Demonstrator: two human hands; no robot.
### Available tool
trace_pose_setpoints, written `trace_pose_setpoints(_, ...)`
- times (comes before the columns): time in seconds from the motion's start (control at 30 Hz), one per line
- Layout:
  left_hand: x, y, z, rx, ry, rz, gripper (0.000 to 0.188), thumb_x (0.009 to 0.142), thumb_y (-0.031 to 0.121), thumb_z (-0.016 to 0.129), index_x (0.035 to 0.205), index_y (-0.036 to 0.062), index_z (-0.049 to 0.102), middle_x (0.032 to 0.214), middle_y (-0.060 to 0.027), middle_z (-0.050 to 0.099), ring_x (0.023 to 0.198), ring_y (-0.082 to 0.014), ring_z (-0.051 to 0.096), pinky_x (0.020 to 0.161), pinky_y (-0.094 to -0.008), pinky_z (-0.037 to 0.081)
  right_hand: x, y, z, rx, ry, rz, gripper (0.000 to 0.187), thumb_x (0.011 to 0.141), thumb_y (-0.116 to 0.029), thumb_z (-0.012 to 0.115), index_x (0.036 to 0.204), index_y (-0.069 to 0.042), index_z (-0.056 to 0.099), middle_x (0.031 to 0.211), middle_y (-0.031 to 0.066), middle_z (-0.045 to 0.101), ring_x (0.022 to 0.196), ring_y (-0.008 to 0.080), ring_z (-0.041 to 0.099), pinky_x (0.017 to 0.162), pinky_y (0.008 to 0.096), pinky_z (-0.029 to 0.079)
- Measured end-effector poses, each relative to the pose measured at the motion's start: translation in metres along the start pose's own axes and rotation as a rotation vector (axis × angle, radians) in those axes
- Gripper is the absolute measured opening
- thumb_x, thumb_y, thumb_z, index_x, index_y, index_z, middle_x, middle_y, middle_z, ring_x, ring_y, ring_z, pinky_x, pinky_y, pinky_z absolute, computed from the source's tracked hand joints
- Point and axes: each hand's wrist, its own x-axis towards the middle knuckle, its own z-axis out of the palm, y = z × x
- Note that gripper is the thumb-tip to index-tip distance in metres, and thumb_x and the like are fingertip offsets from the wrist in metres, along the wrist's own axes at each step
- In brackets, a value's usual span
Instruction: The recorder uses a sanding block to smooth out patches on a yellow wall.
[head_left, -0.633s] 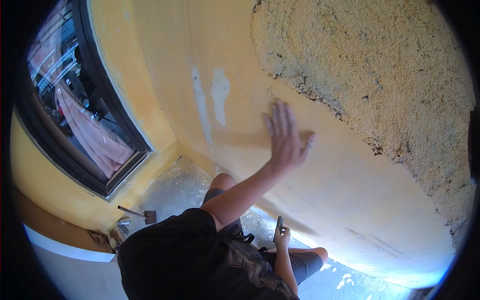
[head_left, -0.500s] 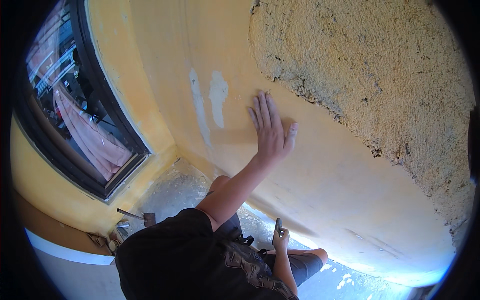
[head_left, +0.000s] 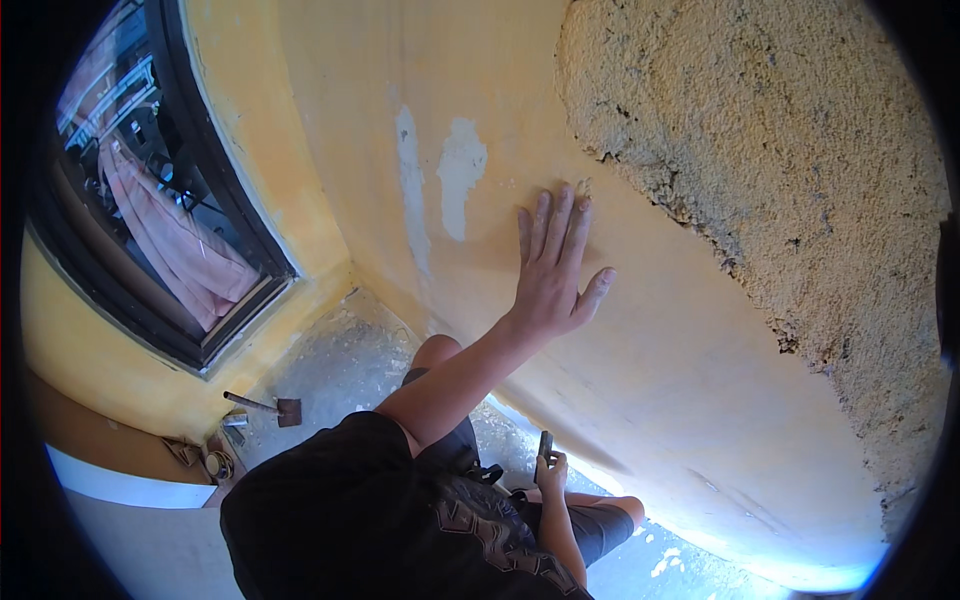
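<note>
My left hand (head_left: 552, 270) is open, its fingers spread and dusty at the tips. It lies against, or very close to, the smooth yellow wall (head_left: 640, 340), left of a large rough patch (head_left: 740, 130) where the smooth coat is gone. Two pale bare spots, one of them a wide pale spot (head_left: 462, 180), show on the wall left of my fingers. Lower down by my knee, my right hand (head_left: 552, 476) is closed around a dark, slim object (head_left: 544, 448). Its upper end sticks out above my fingers; I cannot make out its kind.
At the left is a dark-framed window (head_left: 205, 200) with a pink curtain (head_left: 175, 230). On the grey floor (head_left: 335, 350) lies a flat-bladed tool with a handle (head_left: 288, 411), near a small round item (head_left: 218, 464). Pale flakes (head_left: 668, 560) lie along the wall's foot.
The view has shifted, so the rough patch sits farther right. My left hand's fingers are spread wider than before. My right hand keeps hold of the dark, slim object.
</note>
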Motion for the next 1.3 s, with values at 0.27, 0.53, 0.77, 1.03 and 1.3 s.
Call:
trace_pose_setpoints(0.27, 0.003, 0.006, -0.005, 0.015, 0.026, -0.038, 0.07, 0.096, 0.039, 0.044, 0.146, -0.0055, 0.023, 0.152, -0.0303, 0.013, 0.14, -0.0503, 0.006, 0.11, -0.061, 0.004, -0.008, 0.003, -0.004, 0.034, 0.023, 0.027, 0.041, 0.078, -0.026, 0.071, 0.109, -0.003, 0.057, 0.099, 0.0211, 0.059, 0.093, 0.0347, 0.057, 0.083, 0.0454, 0.046)
trace_pose_setpoints(0.53, 0.006, 0.008, 0.001, 0.019, 0.039, -0.029, 0.071, 0.094, 0.04, 0.046, 0.146, -0.0038, 0.024, 0.152, -0.0301, 0.015, 0.139, -0.0519, 0.008, 0.108, -0.0643, 0.003, -0.004, 0.001, 0.005, -0.009, 0.017, -0.009, 0.043, 0.077, -0.027, 0.071, 0.11, -0.002, 0.056, 0.098, 0.0207, 0.06, 0.094, 0.0351, 0.057, 0.084, 0.045, 0.045)
trace_pose_setpoints(0.77, 0.014, 0.01, 0.0, 0.061, 0.039, -0.025, 0.076, 0.095, 0.041, 0.046, 0.148, -0.0021, 0.014, 0.154, -0.0279, 0.006, 0.141, -0.049, 0.004, 0.112, -0.0567, 0.005, -0.033, -0.09, -0.056, 0.167, 0.181, -0.304, 0.042, 0.077, -0.012, 0.07, 0.114, -0.002, 0.053, 0.106, 0.0229, 0.054, 0.1, 0.0396, 0.054, 0.087, 0.0464, 0.044)
trace_pose_setpoints(1.03, 0.01, 0.045, 0.015, 0.028, 0.004, -0.015, 0.082, 0.095, 0.043, 0.046, 0.148, -0.0052, 0.006, 0.149, -0.0387, -0.002, 0.14, -0.0518, -0.002, 0.112, -0.0569, 0.003, -0.036, -0.175, -0.17, 0.132, 0.973, -0.681, 0.05, 0.073, 0.006, 0.069, 0.118, -0.001, 0.048, 0.109, 0.0219, 0.048, 0.097, 0.0344, 0.052, 0.079, 0.0402, 0.047)
trace_pose_setpoints(1.3, -0.036, 0.068, 0.032, 0.068, -0.139, 0.032, 0.093, 0.089, 0.049, 0.055, 0.148, -0.0033, 0.007, 0.147, -0.04, -0.007, 0.138, -0.0555, -0.005, 0.108, -0.0654, 0.005, 0.01, -0.221, -0.287, 0.033, 1.468, -0.751, 0.048, 0.075, -0.001, 0.073, 0.117, -0.002, 0.05, 0.109, 0.0208, 0.049, 0.098, 0.0337, 0.05, 0.081, 0.0419, 0.045)
